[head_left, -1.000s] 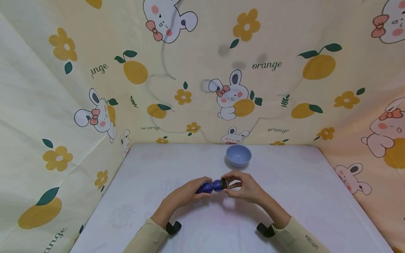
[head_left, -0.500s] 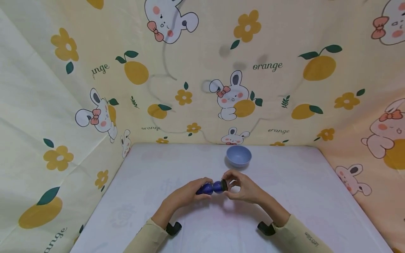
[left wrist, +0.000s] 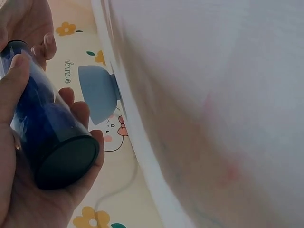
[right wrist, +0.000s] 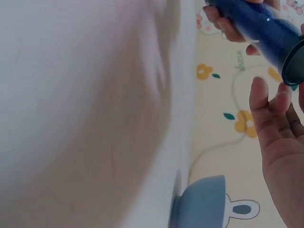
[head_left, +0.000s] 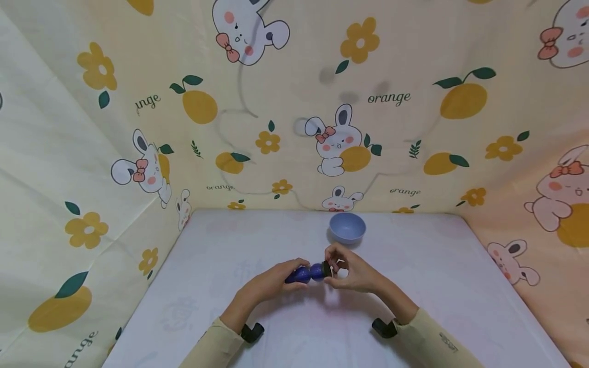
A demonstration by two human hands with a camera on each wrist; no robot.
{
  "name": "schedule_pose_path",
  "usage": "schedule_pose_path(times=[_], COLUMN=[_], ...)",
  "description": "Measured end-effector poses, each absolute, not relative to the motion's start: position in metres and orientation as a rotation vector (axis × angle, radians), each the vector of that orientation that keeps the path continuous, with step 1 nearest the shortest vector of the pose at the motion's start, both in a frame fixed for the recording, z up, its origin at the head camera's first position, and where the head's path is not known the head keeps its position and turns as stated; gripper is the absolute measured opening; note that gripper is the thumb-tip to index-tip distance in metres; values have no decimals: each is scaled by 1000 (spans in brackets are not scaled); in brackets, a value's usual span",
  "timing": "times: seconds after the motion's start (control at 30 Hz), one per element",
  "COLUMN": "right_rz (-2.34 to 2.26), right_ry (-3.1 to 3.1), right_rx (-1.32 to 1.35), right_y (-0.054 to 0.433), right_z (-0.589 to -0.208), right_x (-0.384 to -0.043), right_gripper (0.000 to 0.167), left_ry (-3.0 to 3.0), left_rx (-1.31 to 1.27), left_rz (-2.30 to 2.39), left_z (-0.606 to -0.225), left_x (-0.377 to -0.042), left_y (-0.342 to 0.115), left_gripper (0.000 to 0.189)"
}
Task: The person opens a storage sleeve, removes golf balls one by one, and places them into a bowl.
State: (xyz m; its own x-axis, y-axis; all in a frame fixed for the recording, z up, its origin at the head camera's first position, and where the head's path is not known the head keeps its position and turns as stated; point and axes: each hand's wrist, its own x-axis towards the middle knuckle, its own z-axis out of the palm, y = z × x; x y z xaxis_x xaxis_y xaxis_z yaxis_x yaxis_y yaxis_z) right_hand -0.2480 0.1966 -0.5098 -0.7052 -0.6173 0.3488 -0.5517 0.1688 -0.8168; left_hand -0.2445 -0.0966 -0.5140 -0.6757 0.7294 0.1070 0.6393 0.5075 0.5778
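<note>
A blue hourglass (head_left: pixel 301 274) with a narrow waist and dark round end caps is held sideways above the table. My left hand (head_left: pixel 276 278) grips its left part, the thumb along the side and the fingers wrapped round behind. In the left wrist view, one dark end cap (left wrist: pixel 67 162) faces the camera beside the palm. My right hand (head_left: pixel 356 271) is at the other cap (head_left: pixel 326 269), its thumb at the lower edge. The other fingers are loosely bent; the right wrist view shows their fingertips (right wrist: pixel 259 88) a little apart from that cap (right wrist: pixel 295 66).
A light blue bowl (head_left: pixel 347 228) stands at the back of the white-covered table (head_left: pixel 230 240), beyond my right hand. Behind and on both sides hangs a cream curtain (head_left: pixel 285 92) printed with rabbits, oranges and flowers.
My right fingers have loosened from around the end cap and lifted slightly, bending inward. My left hand and the hourglass have barely moved.
</note>
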Motion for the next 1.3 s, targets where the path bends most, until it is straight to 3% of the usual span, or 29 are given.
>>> schedule_pose_path(times=[0.9, 1.3], right_rz=[-1525, -1590], right_ry=[2414, 2430], right_rx=[-1121, -1241], right_y=[202, 201], right_z=[-508, -510], right_x=[-249, -246], right_gripper=[47, 38], left_ry=[2616, 2583], left_rx=[1114, 1125], left_rz=[876, 900], left_z=[-513, -514], left_x=[-244, -244], left_y=[-96, -97], left_gripper=[50, 55])
